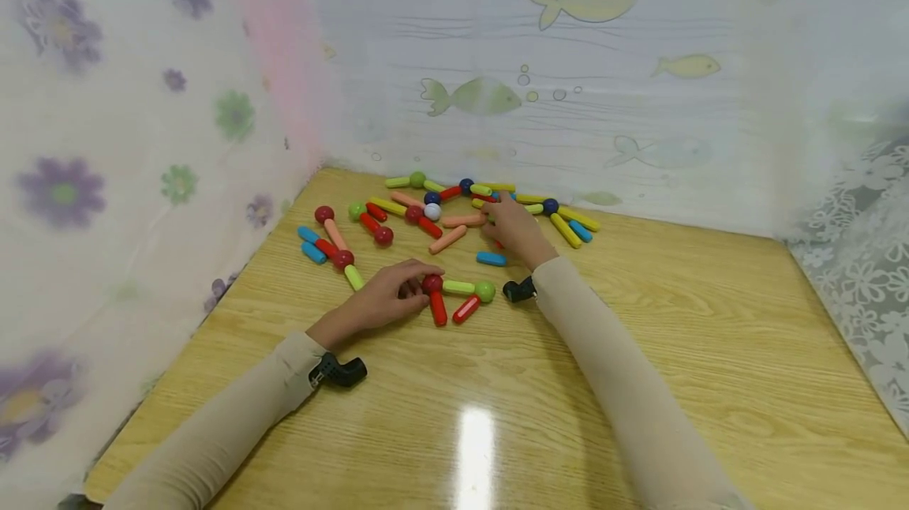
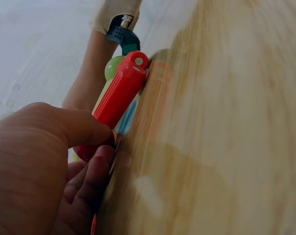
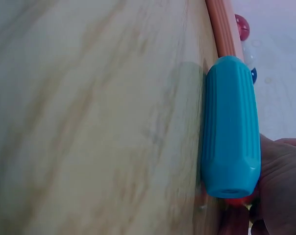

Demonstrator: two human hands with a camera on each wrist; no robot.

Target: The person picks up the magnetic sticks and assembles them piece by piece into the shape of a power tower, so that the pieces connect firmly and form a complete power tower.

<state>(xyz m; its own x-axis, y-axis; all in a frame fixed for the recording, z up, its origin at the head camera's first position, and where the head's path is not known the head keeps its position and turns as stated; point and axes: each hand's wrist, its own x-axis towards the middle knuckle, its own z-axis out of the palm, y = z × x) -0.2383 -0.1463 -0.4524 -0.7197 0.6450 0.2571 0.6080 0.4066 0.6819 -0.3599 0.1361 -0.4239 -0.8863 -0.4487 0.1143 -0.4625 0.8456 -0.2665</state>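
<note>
My left hand (image 1: 390,293) pinches a red ball (image 1: 432,283) between thumb and fingers, low over the table. From that ball run a yellow-green stick (image 1: 458,287) to a green ball (image 1: 485,291) and a red stick (image 1: 438,310). A second red stick (image 1: 466,309) extends from the green ball toward me. Farther back, my right hand (image 1: 521,227) reaches down among the loose sticks with bent fingers; its fingertips are partly hidden, and I cannot tell whether it holds one. A blue stick (image 3: 231,127) lies just in front of this hand, with red showing behind it.
Joined sticks and balls spread along the back of the wooden table (image 1: 710,352), including a navy ball (image 1: 550,206) with yellow sticks. Left of my left hand lies another chain with a red ball (image 1: 343,260). Fish-patterned cloth (image 1: 483,44) hangs behind the table.
</note>
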